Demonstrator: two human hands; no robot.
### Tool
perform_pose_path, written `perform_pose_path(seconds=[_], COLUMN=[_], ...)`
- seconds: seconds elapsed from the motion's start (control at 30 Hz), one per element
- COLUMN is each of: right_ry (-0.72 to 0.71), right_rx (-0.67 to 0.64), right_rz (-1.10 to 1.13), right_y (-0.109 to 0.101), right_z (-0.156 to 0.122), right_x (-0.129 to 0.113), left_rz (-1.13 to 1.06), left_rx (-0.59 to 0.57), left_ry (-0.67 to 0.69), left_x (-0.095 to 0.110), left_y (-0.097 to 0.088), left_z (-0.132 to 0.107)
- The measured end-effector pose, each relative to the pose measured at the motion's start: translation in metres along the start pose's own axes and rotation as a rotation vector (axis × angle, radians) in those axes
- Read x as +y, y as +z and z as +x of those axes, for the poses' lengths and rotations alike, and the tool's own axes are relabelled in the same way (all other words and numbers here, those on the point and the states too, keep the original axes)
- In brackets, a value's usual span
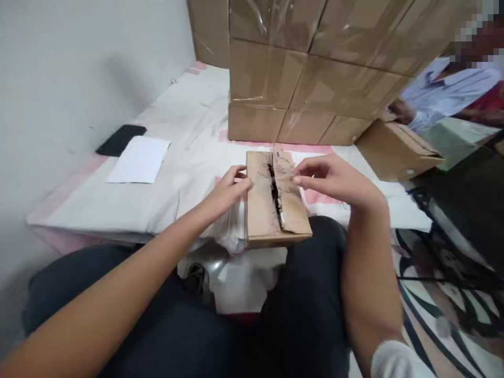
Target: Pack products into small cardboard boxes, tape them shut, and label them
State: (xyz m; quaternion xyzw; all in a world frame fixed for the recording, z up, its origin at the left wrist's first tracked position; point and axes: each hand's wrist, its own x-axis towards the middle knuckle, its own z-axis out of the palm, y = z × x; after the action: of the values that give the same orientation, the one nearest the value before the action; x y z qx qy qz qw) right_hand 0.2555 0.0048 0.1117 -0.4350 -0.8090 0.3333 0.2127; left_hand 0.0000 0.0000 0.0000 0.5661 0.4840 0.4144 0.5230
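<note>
A small brown cardboard box (262, 210) lies in front of me, partly on my lap, its top flaps split along a torn dark seam. My left hand (228, 191) grips the box's left edge, fingers curled over the top flap. My right hand (334, 178) hovers over the right flap with thumb and fingers pinched together at its edge; whether they hold a strip of tape I cannot make out. Crumpled clear plastic (226, 231) lies under the box's left side.
A tall stack of taped cardboard cartons (315, 68) stands behind the box on a white sheet (185, 121). A white paper (139, 159) and a black flat item (120, 139) lie left. Another person's sleeve (444, 92) and a smaller carton (396, 149) are at right.
</note>
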Motion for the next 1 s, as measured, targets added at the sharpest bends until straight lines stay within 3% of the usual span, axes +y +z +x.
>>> perform_pose_path(seconds=[0.27,0.57,0.8,1.0], right_ry=[0.006,0.167,0.062,0.091], right_rx=[0.047,0.174,0.295,0.365], right_rz=[0.108,-0.092,0.174,0.334], right_y=[0.008,0.010,0.015,0.021], right_z=[0.002,-0.002,-0.001,0.002], right_x=[-0.005,-0.015,-0.020,-0.019], left_rz=[0.001,0.011,0.039,0.041], left_rx=[0.000,0.006,-0.005,0.008], left_ry=[-0.019,0.018,0.022,-0.020], left_x=[0.009,0.005,0.009,0.014], left_y=[0.002,0.001,0.001,0.002], left_z=[-0.004,-0.002,-0.004,-0.005])
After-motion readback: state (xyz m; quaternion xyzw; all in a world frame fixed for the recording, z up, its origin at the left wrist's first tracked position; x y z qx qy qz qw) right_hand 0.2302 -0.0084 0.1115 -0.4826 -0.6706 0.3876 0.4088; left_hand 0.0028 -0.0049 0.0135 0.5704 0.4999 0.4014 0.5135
